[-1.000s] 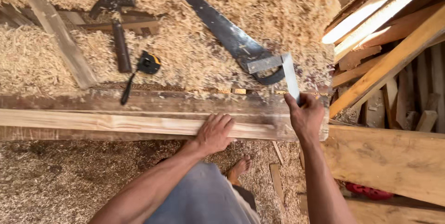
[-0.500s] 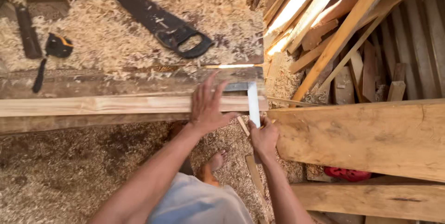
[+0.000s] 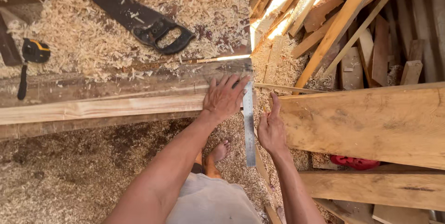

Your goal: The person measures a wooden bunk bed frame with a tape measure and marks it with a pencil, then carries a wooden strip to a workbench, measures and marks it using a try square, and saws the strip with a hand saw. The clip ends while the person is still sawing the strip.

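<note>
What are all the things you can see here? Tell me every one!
pale plank: one, light wood, along the bench edge.
steel ruler: one, silver, at the plank's end.
handsaw: one, dark blade, black handle, on the shavings.
tape measure: one, black and yellow, far left.
wood shavings: heaps, pale yellow, on bench and floor.
wide boards: two, tan, at right.
offcuts: many, brown, top right.
red thing: one, under the boards.
bare foot: one, on the floor.
left hand: flat on the plank.
right hand: beside the ruler.

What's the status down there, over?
Left hand flat on the plank's end. Right hand beside the steel ruler, which hangs off that end. Handsaw lies behind, clear.
</note>
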